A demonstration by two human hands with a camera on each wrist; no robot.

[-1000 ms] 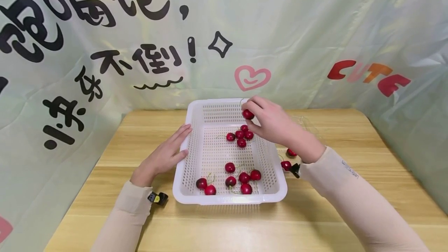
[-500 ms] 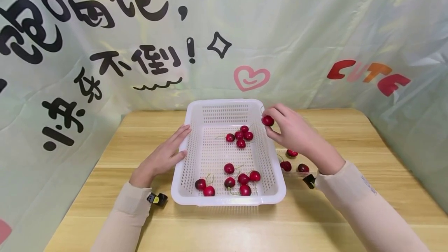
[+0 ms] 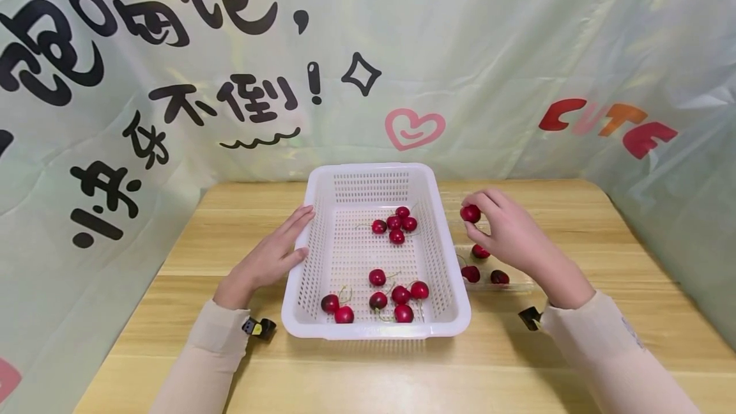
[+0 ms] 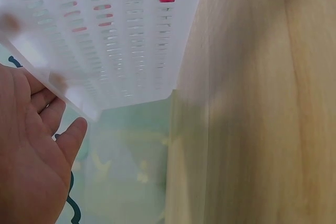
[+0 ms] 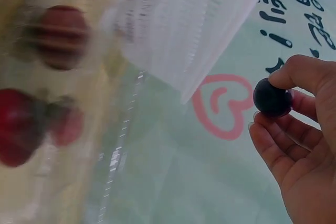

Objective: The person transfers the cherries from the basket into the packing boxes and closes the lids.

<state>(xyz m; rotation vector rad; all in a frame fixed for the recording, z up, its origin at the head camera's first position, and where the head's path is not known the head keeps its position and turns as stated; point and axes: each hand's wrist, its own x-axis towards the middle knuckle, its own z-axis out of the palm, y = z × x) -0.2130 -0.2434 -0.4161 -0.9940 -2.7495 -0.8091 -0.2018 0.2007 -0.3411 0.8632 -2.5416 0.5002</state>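
Observation:
A white perforated basket (image 3: 376,329) holds two loose groups of red cherries, one toward its back (image 3: 393,223) and one near its front (image 3: 400,294). My left hand (image 3: 264,257) rests on the basket's left rim with relaxed fingers; the left wrist view shows this hand (image 4: 37,135) against the rim from outside. Right of the basket, my right hand (image 3: 512,232) pinches a cherry (image 3: 470,213) between thumb and fingers, above a clear plastic container (image 3: 520,287). In the right wrist view the pinched cherry (image 5: 272,97) looks dark.
Several cherries, one of them at the container's front right (image 3: 499,276), lie in the clear container beside the basket. The wooden table (image 3: 230,209) meets a printed pale curtain (image 3: 489,82) at the back. A small black device (image 3: 530,318) sits at the right cuff.
My right hand has carried the pinched cherry rightward and down, from over the basket to over the clear container. My left hand has stayed on the rim.

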